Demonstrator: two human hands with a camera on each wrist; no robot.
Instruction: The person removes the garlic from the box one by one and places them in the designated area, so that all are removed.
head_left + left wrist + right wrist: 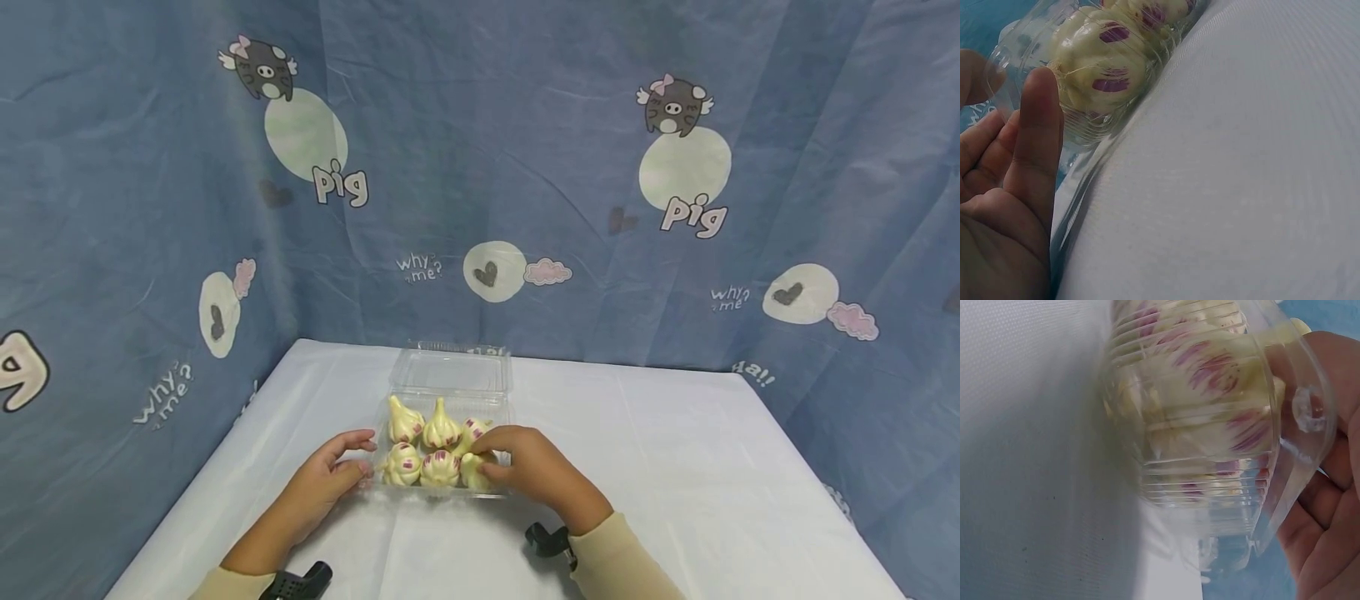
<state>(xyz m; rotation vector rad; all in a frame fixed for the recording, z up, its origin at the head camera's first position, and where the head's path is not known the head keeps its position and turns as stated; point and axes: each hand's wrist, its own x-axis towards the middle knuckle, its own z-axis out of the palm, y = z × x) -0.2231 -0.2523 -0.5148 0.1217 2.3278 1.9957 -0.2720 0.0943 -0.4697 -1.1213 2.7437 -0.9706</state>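
A clear plastic clamshell box [450, 492] stands with its lid [450, 371] folded back, away from the person. Artificial-looking garlic bulbs [440, 429], cream with purple marks, fill it in two rows. My left hand [326, 479] holds the box's left rim, thumb in front and a finger behind the plastic in the left wrist view. My right hand [528, 462] reaches over the right side and pinches the garlic bulb [471, 475] in the near right corner. In the right wrist view, the box wall covers part of the bulbs [1204, 375].
The box rests on a table with a white cloth [660, 467]. Behind and left of the table hangs a blue curtain [480, 167] with cartoon pig prints. Dark wrist devices [547, 540] sit at both sleeve cuffs.
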